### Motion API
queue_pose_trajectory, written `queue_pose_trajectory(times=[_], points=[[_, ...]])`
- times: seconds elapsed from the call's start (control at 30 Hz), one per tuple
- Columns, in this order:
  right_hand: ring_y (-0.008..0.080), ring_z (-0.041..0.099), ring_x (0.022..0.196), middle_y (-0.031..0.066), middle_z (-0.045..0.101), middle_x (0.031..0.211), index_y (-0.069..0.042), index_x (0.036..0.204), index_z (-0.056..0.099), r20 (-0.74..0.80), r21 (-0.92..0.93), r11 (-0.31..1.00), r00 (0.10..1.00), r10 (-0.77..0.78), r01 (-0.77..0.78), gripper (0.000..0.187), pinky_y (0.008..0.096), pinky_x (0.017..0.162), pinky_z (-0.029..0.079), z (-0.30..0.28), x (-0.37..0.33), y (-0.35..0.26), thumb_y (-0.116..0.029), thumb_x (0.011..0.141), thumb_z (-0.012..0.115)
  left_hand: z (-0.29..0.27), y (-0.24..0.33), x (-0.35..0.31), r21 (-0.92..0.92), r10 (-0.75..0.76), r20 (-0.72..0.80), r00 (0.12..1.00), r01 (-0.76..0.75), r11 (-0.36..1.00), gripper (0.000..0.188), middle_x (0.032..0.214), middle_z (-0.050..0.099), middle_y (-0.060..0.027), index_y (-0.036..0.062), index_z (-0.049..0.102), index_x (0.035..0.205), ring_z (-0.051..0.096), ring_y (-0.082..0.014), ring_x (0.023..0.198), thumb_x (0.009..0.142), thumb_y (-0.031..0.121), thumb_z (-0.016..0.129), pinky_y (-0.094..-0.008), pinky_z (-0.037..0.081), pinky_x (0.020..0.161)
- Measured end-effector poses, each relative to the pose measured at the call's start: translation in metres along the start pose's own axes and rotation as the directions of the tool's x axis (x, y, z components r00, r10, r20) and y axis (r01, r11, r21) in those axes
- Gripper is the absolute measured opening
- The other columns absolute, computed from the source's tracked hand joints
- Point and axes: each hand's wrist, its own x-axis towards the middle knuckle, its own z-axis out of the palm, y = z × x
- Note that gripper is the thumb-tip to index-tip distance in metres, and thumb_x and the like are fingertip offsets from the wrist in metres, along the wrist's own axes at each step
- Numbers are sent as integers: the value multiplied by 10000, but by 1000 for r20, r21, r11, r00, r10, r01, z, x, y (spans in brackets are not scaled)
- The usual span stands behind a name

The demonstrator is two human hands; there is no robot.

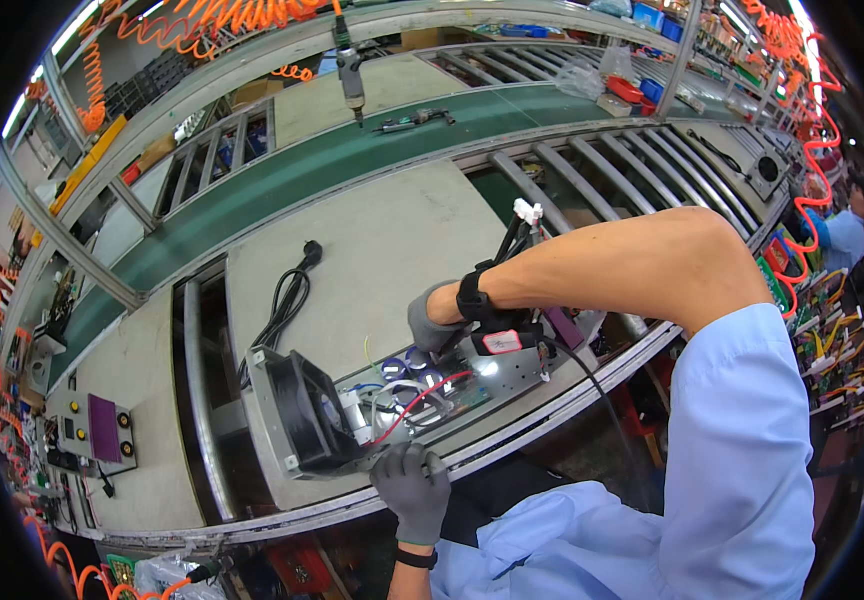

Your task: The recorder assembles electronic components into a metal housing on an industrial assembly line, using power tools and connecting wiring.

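Observation:
An opened metal device (512, 372) with a black fan (312, 410) at its left end lies near the front edge of the bench. Blue-topped capacitors (397, 370), a red wire (422, 405) and white wires show inside it. My right hand (435, 318), in a grey glove, reaches down over the capacitors from the far side; its fingertips are hidden. At the near edge, beside the fan, my gloved left hand (412, 490) has its fingers curled against the device's rim. A black strap with a pink-edged white label (502, 343) is beside my right wrist.
A black power cord (287, 300) lies left of the device. Farther left stands another unit with a purple panel (104, 430). Metal rollers (582, 180) and a green belt (302, 180) run beyond the board. A power screwdriver (350, 80) hangs overhead; another tool (414, 121) lies on the belt.

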Motion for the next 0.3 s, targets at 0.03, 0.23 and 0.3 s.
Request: queue_pose_trajectory(times=[0.03, 0.23, 0.3], points=[[318, 710, 903, 145, 742, 960, -66, 972, 750, -11, -179, 974, 989, -146, 141, 222, 447, 805, 557, 2, 1, 3, -222, 825, 693, 1, 1, 1, 20, -10, 0, 1000, 10, 1000, 234, 1021, 602, -135, 58, 621, 975, 551, -356, 975, 761, 126, 688, -493, 428, 900], [318, 685, 1029, 157, 722, 1080, -71, 1073, 731, 51, 83, 997, 999, -16, 11, 286, 439, 900, 544, 7, 7, 5, -201, 820, 697, 3, 4, 5, 135, -6, 44, 999, 0, 991, 243, 983, 615, -87, 101, 646, 1014, 565, -308, 960, 786, 180, 672, -475, 425, 863], [306, 684, 1047, 156, 721, 1098, -69, 1081, 730, 1, 231, 969, 996, 94, -92, 306, 447, 916, 539, 8, 9, 2, -249, 840, 674, 2, 1, 3, 125, -11, 89, 996, 0, 992, 263, 985, 616, -88, 110, 645, 1028, 567, -305, 965, 779, 187, 676, -479, 426, 861]])
